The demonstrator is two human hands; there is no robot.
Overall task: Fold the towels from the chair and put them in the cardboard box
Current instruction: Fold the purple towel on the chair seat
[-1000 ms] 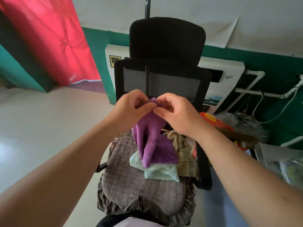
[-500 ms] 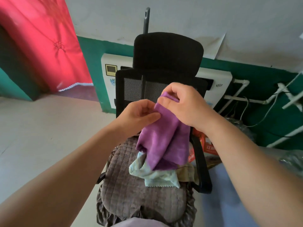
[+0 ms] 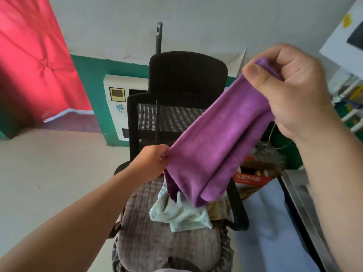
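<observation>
Towel point(image 3: 220, 142), purple, thin and limp: sags between the two grips, hangs doubled with lower fold drooping toward chair seat point(image 3: 157, 242). Likely light, soft, zero stiffness, so won't hold a crease unless laid flat or pinched at corners. Looks like microfibre, probably grippy rather than slippery. Best hold points: corners and hemmed edge, not mid-panel.

Right hand point(image 3: 290, 89) raised high and close to camera, thumb and curled fingers pinching one top corner. Left hand point(image 3: 155, 160) lower and further out, over the chair, fingertips pinching the opposite edge of same towel. Both clenched on cloth, neither free. Arms spread on a diagonal, right up, left down, towel stretched between them, clear of the seat apart from possible brushing at the bottom fold; can't tell for sure.

Pale green towel point(image 3: 182, 214) crumpled on quilted seat just under the purple one, beige cloth point(image 3: 218, 210) beside it, partly hidden. Both not yet folded.

Cardboard box: not clearly identifiable. Red-printed carton point(image 3: 249, 178) right of chair behind the armrest, can't tell if that's the target.

Judgement: early in task, first fold on purple towel under way. Next needs corners matched and tension even, else slack layers slide out of line.
</observation>
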